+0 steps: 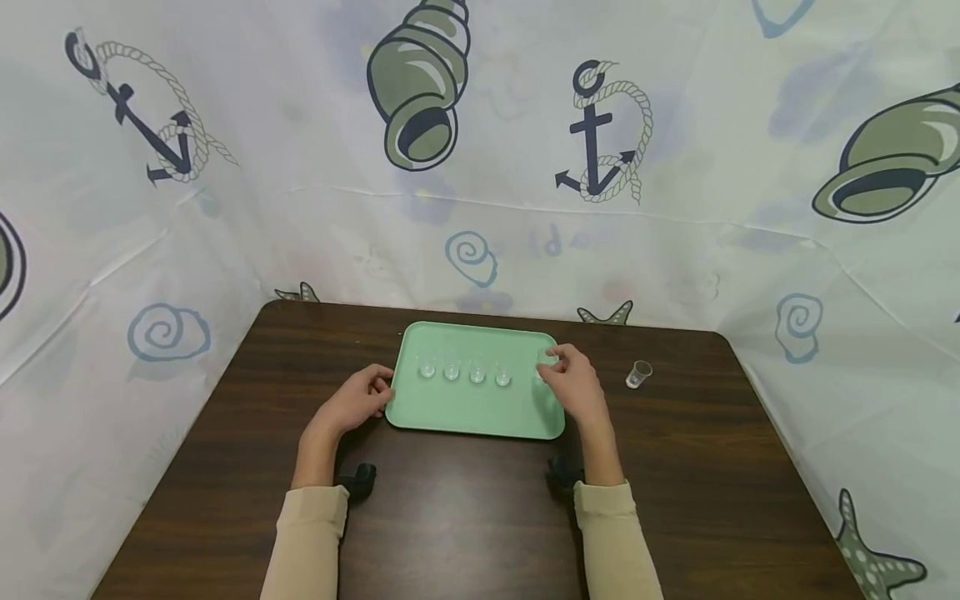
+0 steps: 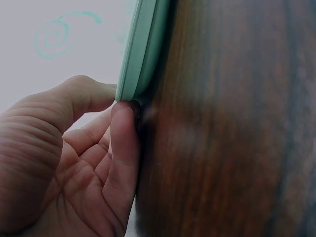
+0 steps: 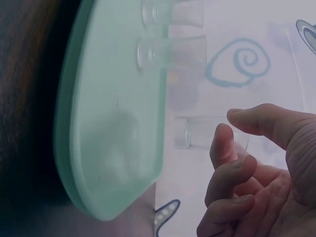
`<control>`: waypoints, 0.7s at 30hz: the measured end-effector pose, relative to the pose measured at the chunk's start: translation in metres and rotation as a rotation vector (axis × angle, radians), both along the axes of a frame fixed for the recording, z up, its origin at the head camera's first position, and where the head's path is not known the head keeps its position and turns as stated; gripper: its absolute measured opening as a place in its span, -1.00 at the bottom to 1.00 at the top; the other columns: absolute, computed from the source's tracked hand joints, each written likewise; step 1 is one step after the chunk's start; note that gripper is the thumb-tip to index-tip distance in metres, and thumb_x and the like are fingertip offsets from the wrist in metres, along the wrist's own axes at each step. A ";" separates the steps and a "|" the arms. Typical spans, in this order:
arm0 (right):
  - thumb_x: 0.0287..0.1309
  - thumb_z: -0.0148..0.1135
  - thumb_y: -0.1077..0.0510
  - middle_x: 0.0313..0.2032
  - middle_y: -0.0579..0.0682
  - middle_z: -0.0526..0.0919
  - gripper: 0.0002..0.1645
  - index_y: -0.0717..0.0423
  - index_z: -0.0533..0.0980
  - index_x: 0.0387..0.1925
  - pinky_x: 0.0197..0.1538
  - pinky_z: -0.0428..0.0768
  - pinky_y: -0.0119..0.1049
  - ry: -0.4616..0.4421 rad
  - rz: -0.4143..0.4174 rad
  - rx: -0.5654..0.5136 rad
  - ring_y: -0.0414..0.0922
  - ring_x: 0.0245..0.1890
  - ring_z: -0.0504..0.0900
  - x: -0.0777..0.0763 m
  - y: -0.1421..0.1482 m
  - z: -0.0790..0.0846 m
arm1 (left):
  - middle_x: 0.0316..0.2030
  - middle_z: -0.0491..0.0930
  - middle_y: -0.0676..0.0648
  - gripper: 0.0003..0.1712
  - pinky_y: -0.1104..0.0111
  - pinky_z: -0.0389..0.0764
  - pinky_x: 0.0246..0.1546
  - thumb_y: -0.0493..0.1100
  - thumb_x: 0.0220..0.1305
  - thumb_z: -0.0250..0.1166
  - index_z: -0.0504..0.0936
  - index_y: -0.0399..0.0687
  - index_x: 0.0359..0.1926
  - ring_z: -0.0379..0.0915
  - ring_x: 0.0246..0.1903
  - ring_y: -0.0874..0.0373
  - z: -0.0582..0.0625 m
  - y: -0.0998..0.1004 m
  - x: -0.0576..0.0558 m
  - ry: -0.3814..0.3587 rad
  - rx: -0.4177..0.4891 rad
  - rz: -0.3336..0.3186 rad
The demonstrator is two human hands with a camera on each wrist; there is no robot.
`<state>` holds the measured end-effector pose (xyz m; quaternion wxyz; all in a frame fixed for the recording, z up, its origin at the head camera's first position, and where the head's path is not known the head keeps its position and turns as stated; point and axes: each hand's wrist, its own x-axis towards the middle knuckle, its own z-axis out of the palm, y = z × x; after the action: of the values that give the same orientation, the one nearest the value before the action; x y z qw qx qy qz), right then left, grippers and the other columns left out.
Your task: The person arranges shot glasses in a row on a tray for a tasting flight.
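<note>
A light green tray (image 1: 472,418) lies on the dark table. My left hand (image 1: 356,402) is at its left edge, and in the left wrist view the thumb and fingertips pinch the tray's rim (image 2: 138,54). Several small clear shot glasses (image 1: 477,373) stand upright in a row across the tray. Over the tray's right end, my right hand (image 1: 576,385) pinches another clear shot glass (image 3: 190,132) near its mouth. In the right wrist view this glass hangs base down above the tray, its upper part partly hidden by the fingers.
One more clear shot glass (image 1: 639,374) stands on the table (image 1: 705,467) to the right of the tray. A white cloth (image 1: 525,250) printed with shells and anchors hangs behind the table and along its sides.
</note>
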<state>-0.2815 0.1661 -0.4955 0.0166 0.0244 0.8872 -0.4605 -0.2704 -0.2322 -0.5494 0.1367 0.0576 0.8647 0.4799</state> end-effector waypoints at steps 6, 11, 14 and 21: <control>0.44 0.33 -0.03 -0.12 0.09 0.75 -0.51 0.01 0.59 0.30 -0.34 0.51 -0.21 -0.031 0.024 0.052 -0.04 -0.30 0.66 -0.001 -0.006 -0.001 | -0.14 0.55 -0.20 -0.49 0.27 0.70 -0.17 -0.19 0.62 0.17 0.40 -0.37 0.43 0.57 -0.26 0.05 0.002 0.001 0.000 -0.004 0.001 0.003; 0.46 0.33 -0.03 -0.07 0.09 0.77 -0.51 0.00 0.59 0.31 -0.32 0.54 -0.20 -0.056 0.071 0.078 -0.04 -0.29 0.69 -0.001 -0.010 -0.008 | -0.13 0.57 -0.23 -0.47 0.22 0.71 -0.16 -0.19 0.62 0.18 0.40 -0.39 0.44 0.57 -0.27 0.04 0.002 0.000 0.001 0.000 0.007 -0.002; 0.44 0.35 -0.05 -0.07 0.07 0.80 -0.50 -0.02 0.60 0.31 -0.32 0.54 -0.19 -0.066 0.082 0.095 -0.05 -0.30 0.69 -0.001 -0.013 -0.009 | -0.13 0.57 -0.23 -0.47 0.20 0.72 -0.15 -0.19 0.62 0.18 0.40 -0.39 0.44 0.58 -0.27 0.04 0.002 0.000 0.001 0.002 0.012 -0.008; 0.45 0.34 -0.04 -0.06 0.05 0.78 -0.50 -0.02 0.59 0.33 -0.30 0.56 -0.16 -0.067 0.084 0.128 -0.05 -0.31 0.69 -0.001 -0.015 -0.009 | -0.14 0.56 -0.22 -0.48 0.20 0.71 -0.14 -0.19 0.62 0.17 0.40 -0.38 0.43 0.57 -0.27 0.03 0.001 -0.001 0.000 0.013 0.018 -0.015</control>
<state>-0.2827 0.1509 -0.5044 0.0640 0.0036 0.9140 -0.4006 -0.2702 -0.2335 -0.5486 0.1342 0.0682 0.8607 0.4863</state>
